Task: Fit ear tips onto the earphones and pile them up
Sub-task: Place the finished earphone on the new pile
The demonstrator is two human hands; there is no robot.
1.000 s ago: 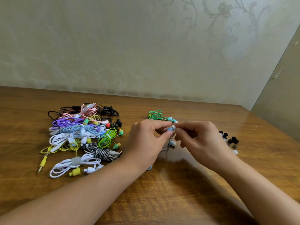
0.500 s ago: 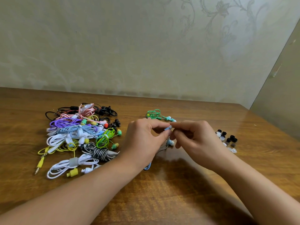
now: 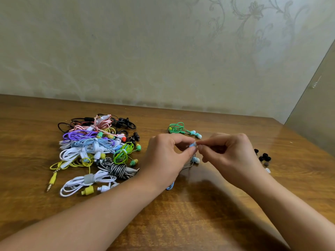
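My left hand (image 3: 167, 158) pinches a blue earbud (image 3: 192, 144) at table (image 3: 199, 214) centre; my right hand (image 3: 230, 156) pinches something tiny against it, too small to tell. Its twin bud (image 3: 195, 159) hangs below. A pile (image 3: 94, 151) lies at nine o'clock, green earphones (image 3: 176, 128) at twelve, loose tips (image 3: 263, 157) at three.

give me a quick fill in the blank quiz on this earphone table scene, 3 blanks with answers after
1. The left hand and right hand together pinch a light ____ earbud.
2. The big pile of bundled earphones lies on the person's ____ side.
3. The green earphone bundle lies on the wooden table just ____ the hands, toward the wall.

Missing words: blue; left; beyond
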